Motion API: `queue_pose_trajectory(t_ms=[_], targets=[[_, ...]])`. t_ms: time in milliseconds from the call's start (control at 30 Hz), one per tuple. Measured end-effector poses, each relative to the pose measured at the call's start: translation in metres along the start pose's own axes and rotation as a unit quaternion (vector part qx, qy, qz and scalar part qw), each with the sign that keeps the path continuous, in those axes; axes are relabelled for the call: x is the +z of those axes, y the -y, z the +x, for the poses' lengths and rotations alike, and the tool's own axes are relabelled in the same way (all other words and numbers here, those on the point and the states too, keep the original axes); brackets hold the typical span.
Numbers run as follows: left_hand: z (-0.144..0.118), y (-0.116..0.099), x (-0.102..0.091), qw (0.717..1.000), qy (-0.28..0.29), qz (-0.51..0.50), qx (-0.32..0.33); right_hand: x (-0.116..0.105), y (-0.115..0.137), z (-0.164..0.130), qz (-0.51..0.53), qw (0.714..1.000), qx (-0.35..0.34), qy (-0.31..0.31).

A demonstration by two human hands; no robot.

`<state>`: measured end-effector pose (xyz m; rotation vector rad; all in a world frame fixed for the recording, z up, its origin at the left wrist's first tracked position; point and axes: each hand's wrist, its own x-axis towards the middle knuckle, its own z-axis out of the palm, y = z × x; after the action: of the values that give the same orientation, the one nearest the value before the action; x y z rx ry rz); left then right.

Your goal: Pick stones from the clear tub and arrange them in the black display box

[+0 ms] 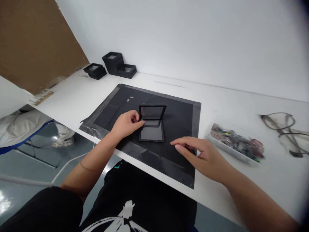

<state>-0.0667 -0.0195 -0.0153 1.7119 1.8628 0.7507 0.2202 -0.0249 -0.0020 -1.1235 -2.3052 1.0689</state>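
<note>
Though unable to judge its partly hidden hold, observed left grip (125, 124) touching open black case (151, 132); noted, alongside slightly parted, empty right grip (202, 155), container (223, 146) of indistinct contents (238, 143).

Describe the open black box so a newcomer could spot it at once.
Find the white table, then the large black rectangular mat on it. Around the mat's middle sits a small, squarish black box, with the person's left hand at its left side. Its framed lid stands raised, unlike those of the black boxes stacked near the white wall.
</note>
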Motion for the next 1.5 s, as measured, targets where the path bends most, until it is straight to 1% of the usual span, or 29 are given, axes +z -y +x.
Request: queue_pose_trajectory(t_ms=[100,133,200,333,500,667,733,800,933,1033,1100,1200,1300,1400,1500], targets=[[-0.002,0.008,-0.003,0.998,0.026,-0.054,0.03,0.0,0.0,0.0,-0.004,1.0,-0.004,-0.002],[-0.003,0.01,-0.004,0.997,0.028,-0.064,0.041,0.0,0.0,-0.001,-0.006,1.0,-0.004,-0.003],[-0.005,0.013,-0.006,0.996,0.013,-0.066,0.056,-0.001,0.0,-0.001,-0.011,1.0,0.001,-0.005],[-0.01,0.015,-0.008,0.998,-0.018,0.001,0.064,-0.002,0.0,-0.001,-0.012,1.0,0.008,-0.005],[-0.01,0.014,-0.006,0.992,-0.014,0.083,0.093,-0.003,0.0,-0.002,-0.014,1.0,0.014,0.009],[-0.01,0.017,-0.004,0.98,-0.008,0.122,0.159,-0.002,-0.001,-0.001,-0.008,1.0,0.023,0.016],[-0.01,0.018,-0.004,0.978,0.0,0.121,0.171,-0.002,-0.001,-0.001,-0.01,0.999,0.031,0.021],[-0.01,0.018,-0.004,0.983,0.005,0.106,0.153,-0.003,-0.001,0.0,-0.015,0.999,0.04,0.027],[-0.008,0.014,-0.003,0.996,0.015,0.049,0.07,-0.002,-0.001,0.0,-0.024,0.998,0.047,0.033],[-0.007,0.011,-0.003,0.999,0.032,0.015,0.014,-0.002,-0.002,0.001,-0.027,0.998,0.051,0.037],[-0.005,0.01,-0.004,0.999,0.045,-0.001,-0.002,-0.002,-0.002,0.001,-0.028,0.997,0.054,0.039],[-0.005,0.009,-0.005,0.999,0.049,0.001,0.0,-0.002,-0.002,0.002,-0.027,0.997,0.06,0.041],[-0.006,0.007,-0.005,0.999,0.034,0.033,0.016,-0.002,-0.001,0.001,-0.03,0.997,0.063,0.04],[-0.008,0.007,-0.004,0.997,0.013,0.069,0.041,-0.003,-0.001,0.001,-0.032,0.997,0.064,0.043],[-0.008,0.009,-0.003,0.992,0.009,0.096,0.084,-0.003,-0.001,0.0,-0.036,0.996,0.066,0.049]])
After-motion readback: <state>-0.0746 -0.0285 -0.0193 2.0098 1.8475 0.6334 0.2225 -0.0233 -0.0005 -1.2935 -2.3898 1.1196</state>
